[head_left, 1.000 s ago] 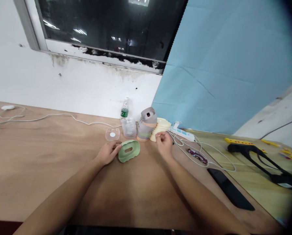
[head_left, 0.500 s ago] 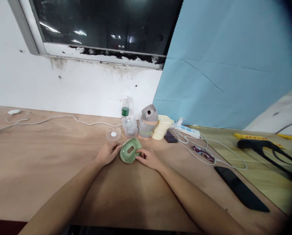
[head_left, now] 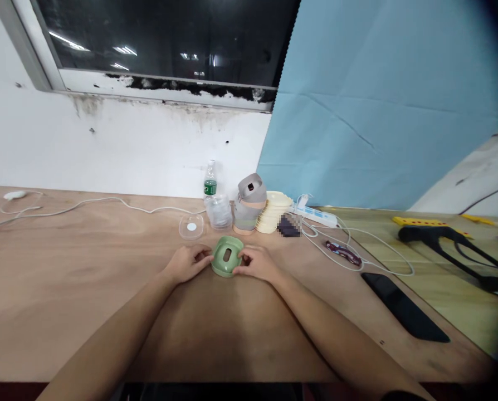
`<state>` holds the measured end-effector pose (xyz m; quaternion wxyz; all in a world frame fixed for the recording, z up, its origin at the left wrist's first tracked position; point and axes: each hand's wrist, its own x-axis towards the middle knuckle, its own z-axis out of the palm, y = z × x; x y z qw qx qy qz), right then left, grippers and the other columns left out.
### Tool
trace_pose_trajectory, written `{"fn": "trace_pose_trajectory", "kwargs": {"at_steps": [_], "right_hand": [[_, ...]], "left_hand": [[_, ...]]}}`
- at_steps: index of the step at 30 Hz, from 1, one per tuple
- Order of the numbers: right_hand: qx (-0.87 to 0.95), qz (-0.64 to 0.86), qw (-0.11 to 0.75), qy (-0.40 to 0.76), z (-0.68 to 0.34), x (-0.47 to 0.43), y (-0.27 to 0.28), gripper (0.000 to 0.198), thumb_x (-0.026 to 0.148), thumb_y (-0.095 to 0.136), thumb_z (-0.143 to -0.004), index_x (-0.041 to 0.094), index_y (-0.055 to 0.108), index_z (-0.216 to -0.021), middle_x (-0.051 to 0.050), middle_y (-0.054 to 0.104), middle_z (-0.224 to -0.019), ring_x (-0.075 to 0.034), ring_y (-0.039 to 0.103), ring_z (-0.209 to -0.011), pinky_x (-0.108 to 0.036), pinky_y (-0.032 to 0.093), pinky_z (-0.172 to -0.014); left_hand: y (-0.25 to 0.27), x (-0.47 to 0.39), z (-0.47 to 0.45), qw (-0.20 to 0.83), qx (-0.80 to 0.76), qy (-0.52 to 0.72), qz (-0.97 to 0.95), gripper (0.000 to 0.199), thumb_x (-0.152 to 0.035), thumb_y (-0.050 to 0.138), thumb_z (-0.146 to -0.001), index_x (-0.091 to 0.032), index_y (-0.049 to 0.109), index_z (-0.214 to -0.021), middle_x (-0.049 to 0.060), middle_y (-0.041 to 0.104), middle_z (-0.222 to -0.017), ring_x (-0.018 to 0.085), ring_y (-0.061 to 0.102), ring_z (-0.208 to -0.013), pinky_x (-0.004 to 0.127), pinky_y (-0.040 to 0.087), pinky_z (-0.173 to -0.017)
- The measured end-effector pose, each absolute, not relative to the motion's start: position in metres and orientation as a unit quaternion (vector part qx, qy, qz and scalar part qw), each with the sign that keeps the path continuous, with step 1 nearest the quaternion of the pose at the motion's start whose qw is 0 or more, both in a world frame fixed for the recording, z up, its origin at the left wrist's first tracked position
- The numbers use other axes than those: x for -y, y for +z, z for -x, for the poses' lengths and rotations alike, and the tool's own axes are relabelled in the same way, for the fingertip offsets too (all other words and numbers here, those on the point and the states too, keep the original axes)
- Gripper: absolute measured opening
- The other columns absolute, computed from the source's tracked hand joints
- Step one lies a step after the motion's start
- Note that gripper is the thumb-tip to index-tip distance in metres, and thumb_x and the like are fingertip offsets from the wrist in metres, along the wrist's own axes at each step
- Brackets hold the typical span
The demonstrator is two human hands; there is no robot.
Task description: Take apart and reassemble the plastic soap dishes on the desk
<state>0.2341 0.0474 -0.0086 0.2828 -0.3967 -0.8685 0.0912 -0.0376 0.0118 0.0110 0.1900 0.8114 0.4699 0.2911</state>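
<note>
A green plastic shell [head_left: 220, 263], shaped like a shallow dish with rounded corners and an oval slot in its floor, sits on the wooden table between my hands. My left hand [head_left: 188, 263] grips its left edge with thumb and curled fingers. At the opposite edge, my right hand [head_left: 257, 263] pinches the rim, thumb towards the front. Just behind the shell stand a stack of grey, peach and green shells [head_left: 249, 209] and a stack of cream shells [head_left: 272, 214]. Clear plastic shells [head_left: 219, 214] are nested to their left, near a flat clear piece [head_left: 191, 227] with a white disc.
Against the wall stands a water bottle [head_left: 210, 181]. A power strip [head_left: 316, 215], looping white cables, a dark red patterned object [head_left: 343, 253] and a black phone [head_left: 405, 306] lie on the right. Another white cable [head_left: 119, 200] runs along the back left.
The green shell has turned and now sits flatter and squarer, slightly further right. My right hand has closed more firmly on its rim. The camera view has shifted slightly.
</note>
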Motion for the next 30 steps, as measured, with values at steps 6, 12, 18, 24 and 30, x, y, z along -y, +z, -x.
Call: {"fn": "trace_pose_trajectory", "kwargs": {"at_steps": [6,12,18,24,30], "right_hand": [[0.800,0.496,0.331,-0.073,-0.236,-0.052,-0.020,0.052,0.067,0.065,-0.069,0.020,0.056,-0.050,-0.002,0.061,-0.055,-0.014,0.056,-0.055,-0.026,0.038,-0.057],[0.772,0.529,0.330,-0.126,-0.237,-0.056,-0.023,0.039,0.050,0.056,-0.084,0.022,0.064,-0.059,-0.002,0.067,-0.059,-0.014,0.059,-0.055,-0.025,0.037,-0.054],[0.780,0.490,0.381,-0.080,-0.239,-0.057,-0.013,0.020,0.033,0.056,-0.086,0.021,0.070,-0.078,-0.002,0.071,-0.068,-0.015,0.063,-0.058,-0.025,0.044,-0.060],[0.811,0.403,0.417,-0.075,-0.235,-0.049,-0.009,0.018,0.027,0.054,-0.087,0.021,0.068,-0.078,-0.002,0.071,-0.071,-0.014,0.064,-0.062,-0.025,0.047,-0.062],[0.851,0.338,0.399,-0.041,-0.231,-0.045,-0.010,0.016,0.026,0.056,-0.086,0.022,0.067,-0.075,-0.001,0.071,-0.068,-0.013,0.063,-0.059,-0.025,0.048,-0.059]], "left_hand": [[0.009,-0.013,0.038,0.170,-0.474,0.281,-0.817,0.035,-0.045,0.049,-0.089,-0.019,0.064,-0.106,0.004,0.071,-0.092,0.016,0.065,-0.075,0.027,0.048,-0.069],[0.004,-0.015,0.040,0.167,-0.471,0.299,-0.812,0.031,-0.042,0.049,-0.089,-0.021,0.064,-0.105,0.004,0.071,-0.093,0.017,0.066,-0.080,0.028,0.050,-0.072],[0.004,-0.021,0.045,0.090,-0.456,0.363,-0.807,0.027,-0.039,0.048,-0.090,-0.020,0.064,-0.101,0.006,0.066,-0.102,0.020,0.061,-0.098,0.034,0.049,-0.089],[-0.001,-0.029,0.051,0.007,-0.490,0.377,-0.786,0.027,-0.040,0.049,-0.090,-0.021,0.065,-0.101,0.008,0.062,-0.110,0.021,0.057,-0.105,0.039,0.046,-0.096],[-0.017,-0.036,0.058,-0.026,-0.606,0.261,-0.751,0.049,-0.050,0.052,-0.085,-0.019,0.057,-0.123,0.014,0.053,-0.131,0.032,0.044,-0.125,0.050,0.039,-0.102]]}}
